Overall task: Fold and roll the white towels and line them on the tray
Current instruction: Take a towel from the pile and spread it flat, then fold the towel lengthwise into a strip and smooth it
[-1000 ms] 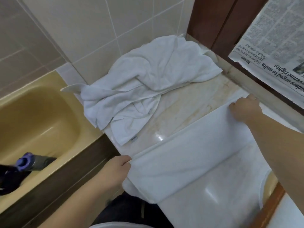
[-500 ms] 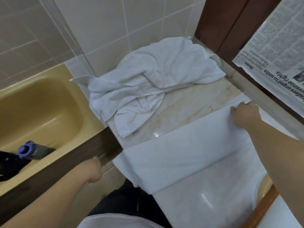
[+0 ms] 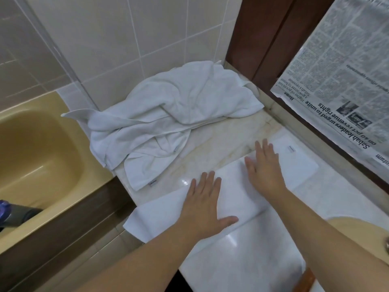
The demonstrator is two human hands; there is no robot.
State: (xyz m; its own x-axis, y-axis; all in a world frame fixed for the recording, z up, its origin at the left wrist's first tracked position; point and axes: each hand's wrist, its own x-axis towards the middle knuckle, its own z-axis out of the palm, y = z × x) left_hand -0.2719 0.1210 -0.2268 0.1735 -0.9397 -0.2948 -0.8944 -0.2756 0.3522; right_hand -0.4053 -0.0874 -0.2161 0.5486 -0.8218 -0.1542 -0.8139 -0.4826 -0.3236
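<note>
Towel (image 3: 242, 186): folded to a long strip across the counter (image 3: 221, 142), near end overhanging the edge. Left hand (image 3: 203, 205) and right hand (image 3: 264, 167): flat on strip, fingers straight, gripping nothing; likely smoothing the fold for rolling. Pile (image 3: 172, 123): crumpled beyond, against wall. Tray: not seen.

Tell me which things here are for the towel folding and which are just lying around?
For the job:
- folded white towel, with the left hand and right hand pressed flat on it
- heap of crumpled white towels waiting behind it
- marble counter they lie on

Just lying about:
- newspaper on the right
- yellow bathtub on the left
- purple-capped bottle at the tub

No tray shows.
</note>
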